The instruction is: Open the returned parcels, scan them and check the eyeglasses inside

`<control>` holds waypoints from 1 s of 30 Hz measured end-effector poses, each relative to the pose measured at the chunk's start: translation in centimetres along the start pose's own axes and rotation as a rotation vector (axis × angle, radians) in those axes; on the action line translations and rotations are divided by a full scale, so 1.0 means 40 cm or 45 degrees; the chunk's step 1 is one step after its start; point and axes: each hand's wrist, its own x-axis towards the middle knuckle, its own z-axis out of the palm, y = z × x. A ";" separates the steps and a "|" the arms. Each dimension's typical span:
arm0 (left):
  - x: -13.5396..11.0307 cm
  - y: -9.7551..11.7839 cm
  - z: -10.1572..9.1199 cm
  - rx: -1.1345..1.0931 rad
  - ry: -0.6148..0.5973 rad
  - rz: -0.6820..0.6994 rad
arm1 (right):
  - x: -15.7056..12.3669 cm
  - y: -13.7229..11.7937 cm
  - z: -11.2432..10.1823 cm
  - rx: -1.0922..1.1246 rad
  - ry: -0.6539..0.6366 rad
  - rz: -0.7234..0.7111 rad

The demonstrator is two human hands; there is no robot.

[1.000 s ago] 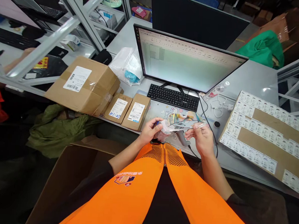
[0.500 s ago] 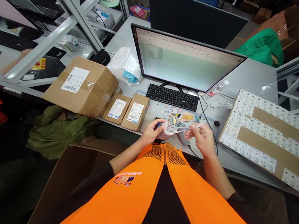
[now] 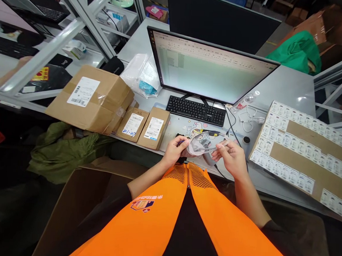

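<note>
Both my hands hold a small clear plastic packet (image 3: pixel 201 145) with a colourful item inside, just above the desk's front edge. My left hand (image 3: pixel 174 151) pinches its left end, fingers closed. My right hand (image 3: pixel 229 157) pinches the right end, fingers also closed. Under the packet, part of a grey handheld device shows, mostly hidden. A black keyboard (image 3: pixel 196 110) and a lit monitor (image 3: pixel 210 69) stand right behind the hands.
Two small labelled boxes (image 3: pixel 144 126) and a large taped carton (image 3: pixel 91 97) lie to the left. A cardboard sheet covered with stickers (image 3: pixel 304 150) lies at the right. A white cable (image 3: pixel 250 118) and a clear bag (image 3: pixel 143 75) sit near the monitor. An open brown carton (image 3: pixel 78 199) stands below left.
The packet has been turned so its broad face tilts toward me, where before it was held edge-on. Both hands stay in about the same place.
</note>
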 end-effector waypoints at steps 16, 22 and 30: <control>0.007 -0.023 0.020 0.033 0.044 0.051 | -0.032 0.021 0.040 -0.121 -0.113 -0.046; 0.009 -0.038 0.015 0.076 0.013 0.103 | -0.040 0.026 0.034 -0.174 -0.151 -0.100; -0.006 -0.031 0.012 0.274 -0.101 0.178 | -0.065 0.039 0.055 -0.165 -0.129 -0.105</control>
